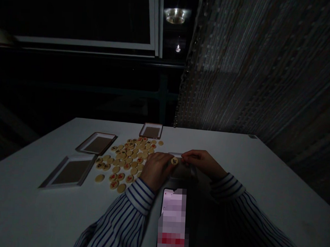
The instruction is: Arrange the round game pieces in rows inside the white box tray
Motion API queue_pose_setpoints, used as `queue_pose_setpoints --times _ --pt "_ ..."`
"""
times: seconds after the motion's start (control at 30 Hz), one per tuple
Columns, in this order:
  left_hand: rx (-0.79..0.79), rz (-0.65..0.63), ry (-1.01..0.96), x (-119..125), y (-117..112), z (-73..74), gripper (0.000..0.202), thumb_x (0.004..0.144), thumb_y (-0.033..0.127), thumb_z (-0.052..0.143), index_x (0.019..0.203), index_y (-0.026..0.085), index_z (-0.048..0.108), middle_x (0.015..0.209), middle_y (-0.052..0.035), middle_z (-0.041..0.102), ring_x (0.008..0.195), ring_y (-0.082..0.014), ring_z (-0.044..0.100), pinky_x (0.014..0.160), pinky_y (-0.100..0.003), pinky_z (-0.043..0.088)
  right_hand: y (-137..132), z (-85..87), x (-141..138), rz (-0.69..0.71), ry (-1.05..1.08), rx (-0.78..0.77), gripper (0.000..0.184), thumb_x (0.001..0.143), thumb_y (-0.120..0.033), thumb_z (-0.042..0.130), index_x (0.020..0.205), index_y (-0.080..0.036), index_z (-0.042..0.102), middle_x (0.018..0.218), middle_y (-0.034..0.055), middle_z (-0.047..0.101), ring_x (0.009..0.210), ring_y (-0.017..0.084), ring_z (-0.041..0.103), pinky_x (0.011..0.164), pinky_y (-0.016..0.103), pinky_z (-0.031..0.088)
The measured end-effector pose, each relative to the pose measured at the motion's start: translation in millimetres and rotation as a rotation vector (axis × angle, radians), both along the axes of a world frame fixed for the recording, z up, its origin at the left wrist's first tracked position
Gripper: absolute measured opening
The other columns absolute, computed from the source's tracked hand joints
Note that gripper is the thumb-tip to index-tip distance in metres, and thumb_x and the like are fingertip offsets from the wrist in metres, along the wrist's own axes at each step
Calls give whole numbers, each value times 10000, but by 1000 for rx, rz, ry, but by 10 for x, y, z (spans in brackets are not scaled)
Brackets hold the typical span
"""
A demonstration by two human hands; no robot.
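Note:
Between the thumb and fingers of my left hand point(157, 168) is a round wooden Chinese chess piece point(174, 161), its dark character facing me. Close to its right, my right hand point(203, 163) has its fingertips pinched together; whether anything small is between them cannot be made out. Under both hands lies a shallow box part point(176, 154), partly hidden by them and in shadow. Left of my left hand, a heap of similar chess pieces point(129, 160) spreads over the table, some with red or dark characters up, others plain side up.
Three shallow trays stand on the white table point(260, 200): one at the back point(150, 136), one at left point(82, 147), one nearer point(48, 184). A lit phone point(167, 200) lies below my hands. A string curtain point(224, 68) hangs behind at right; the room is dim.

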State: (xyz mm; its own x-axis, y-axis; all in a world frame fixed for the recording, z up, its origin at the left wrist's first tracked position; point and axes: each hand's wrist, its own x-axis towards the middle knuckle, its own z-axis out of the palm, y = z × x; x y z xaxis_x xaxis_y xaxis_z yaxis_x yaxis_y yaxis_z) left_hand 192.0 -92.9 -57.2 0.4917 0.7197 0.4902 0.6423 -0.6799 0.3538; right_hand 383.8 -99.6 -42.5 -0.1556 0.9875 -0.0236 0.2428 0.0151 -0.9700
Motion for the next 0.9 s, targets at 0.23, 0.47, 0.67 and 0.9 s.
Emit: queue_pose_setpoints --times 0.23,0.47,0.67,0.9 --pt "0 -33 -24 70 13 -125 227 773 256 522 991 206 563 936 -40 635 890 -193 548 791 -361 407 -5 -79 37 -17 5 13 291 637 -377 625 777 -122 630 710 30 630 656 122 562 660 282 449" --pt "-45 -53 -26 110 -5 -226 223 815 274 455 999 210 563 940 -37 636 887 -187 546 790 -359 402 -4 -142 42 5 -67 37 294 644 -369 620 807 -125 642 772 54 645 720 149 580 680 298 461" --pt "-4 -64 -18 133 -14 -244 226 808 261 461 1002 217 569 900 -40 643 849 -179 559 754 -342 413 -40 -108 7 16 -82 16 301 624 -392 631 782 -137 655 748 48 646 707 154 582 642 283 468" --pt "-9 -81 -2 135 -28 -268 239 820 281 446 1023 228 559 868 -32 648 813 -177 561 743 -345 407 -42 -168 9 23 -60 -17 300 633 -384 627 813 -145 647 737 38 648 684 147 587 609 270 466"
